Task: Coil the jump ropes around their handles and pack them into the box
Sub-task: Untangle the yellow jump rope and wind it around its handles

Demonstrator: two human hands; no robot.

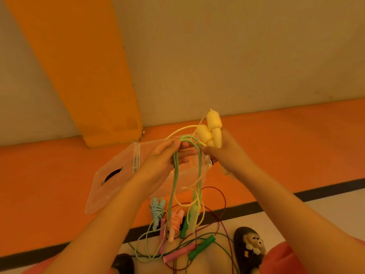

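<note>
Handles (212,128), smooth bulbous yellow plastic, gripped by right hand (227,156); left hand (163,162) pinches thin green rope (200,165).

Indoor play room or small gym, by the look of it: orange column (79,76) climbing a plain beige wall (237,56) beyond the grip, orange flooring (49,175) spread underneath it, black border stripe (335,187) and pale floor (345,204) nearer the person, coloured jump ropes (178,254) strewn just below.

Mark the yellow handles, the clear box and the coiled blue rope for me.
yellow handles (213,121): head view, upper handle's body
clear box (104,196): head view, flat panel below the slot
coiled blue rope (157,211): head view, its wound cord
</note>
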